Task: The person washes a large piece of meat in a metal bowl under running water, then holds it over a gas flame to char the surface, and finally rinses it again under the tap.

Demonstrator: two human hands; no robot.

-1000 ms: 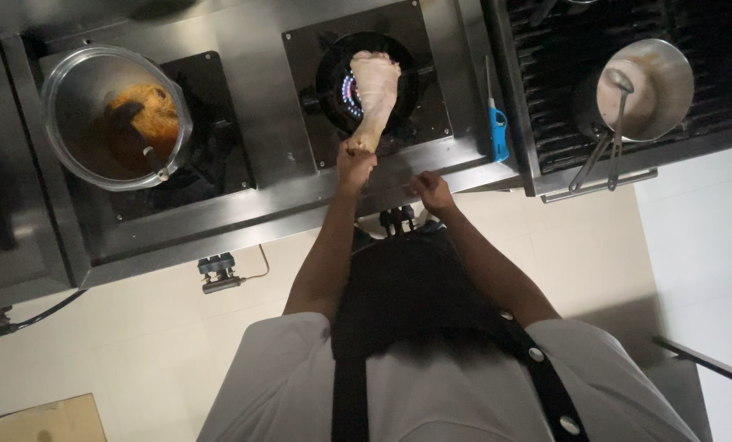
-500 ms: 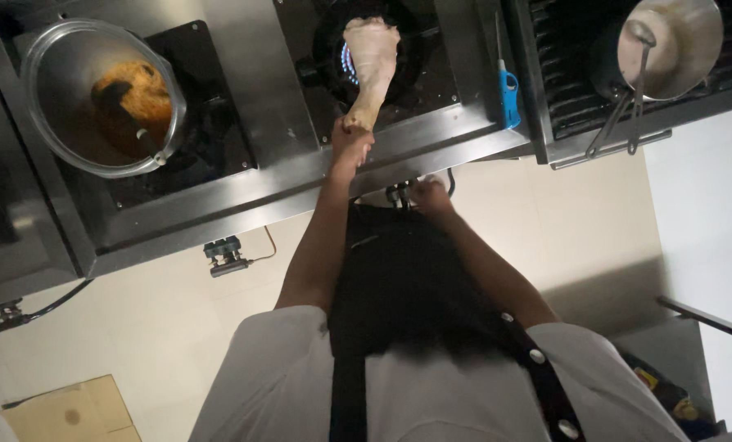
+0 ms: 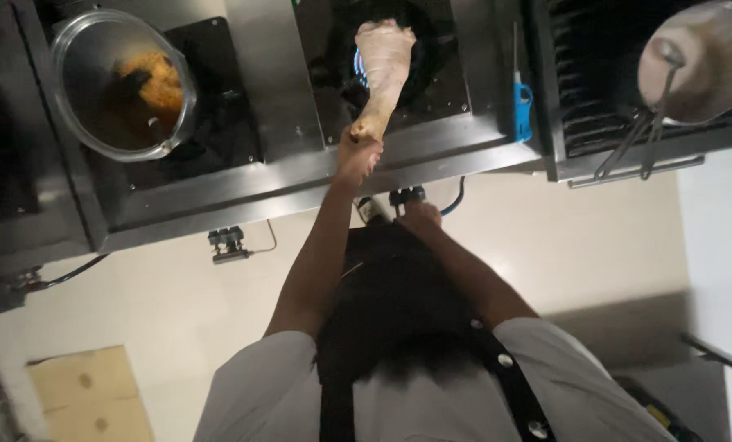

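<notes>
My left hand (image 3: 358,155) grips the thin end of a pale raw poultry leg (image 3: 382,65) and holds it over the lit middle burner (image 3: 436,49), where a small blue flame (image 3: 358,72) shows beside the meat. My right hand (image 3: 421,217) rests low at the stove's front edge, on or right beside the dark control knobs (image 3: 405,196); its fingers are curled, and what they touch is hard to make out.
A lidded glass pot (image 3: 79,123) with orange-brown food stands on the left burner. A blue stick lighter (image 3: 521,102) lies right of the middle burner. A round pan with a ladle (image 3: 702,57) sits at far right. Cardboard (image 3: 88,397) lies on the floor.
The stove has slid upward in view as my head moved. The leg stays over the flame in my left hand; my right hand stays by the knobs.
</notes>
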